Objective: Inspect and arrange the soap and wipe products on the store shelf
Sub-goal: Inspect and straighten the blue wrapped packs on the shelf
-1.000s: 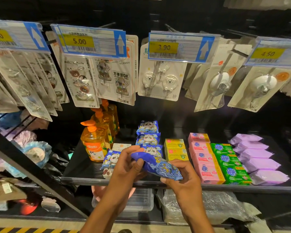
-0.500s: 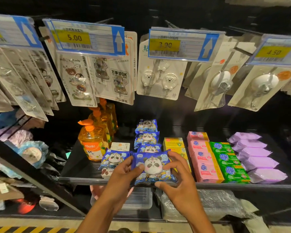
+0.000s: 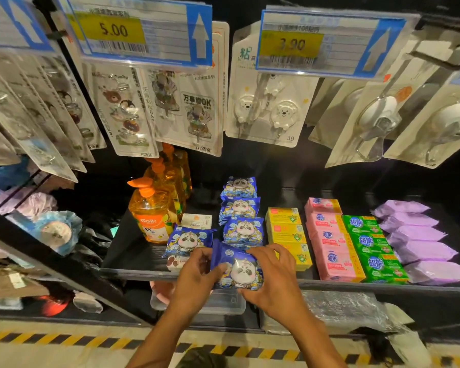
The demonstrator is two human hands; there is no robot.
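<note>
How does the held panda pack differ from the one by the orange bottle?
Held panda pack: gripped by left hand and right hand, fronting the column. Side pack: lies ungripped, left of the column. Both share the blue panda wrapper.

price tag: 5.00 | next price tag: 3.90 | orange bottle: Gail

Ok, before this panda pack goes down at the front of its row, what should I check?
1. Grip: left hand and right hand both hold the panda pack: ok.
2. Panda face up: ok.
3. Front slot free: cannot tell, the hands cover it.
4. Row behind, three packs in line: ok.
5. Stray pack left of the row, tilted: not ok.
6. Yellow soap boxes beside the slot, lined up: ok.
</note>
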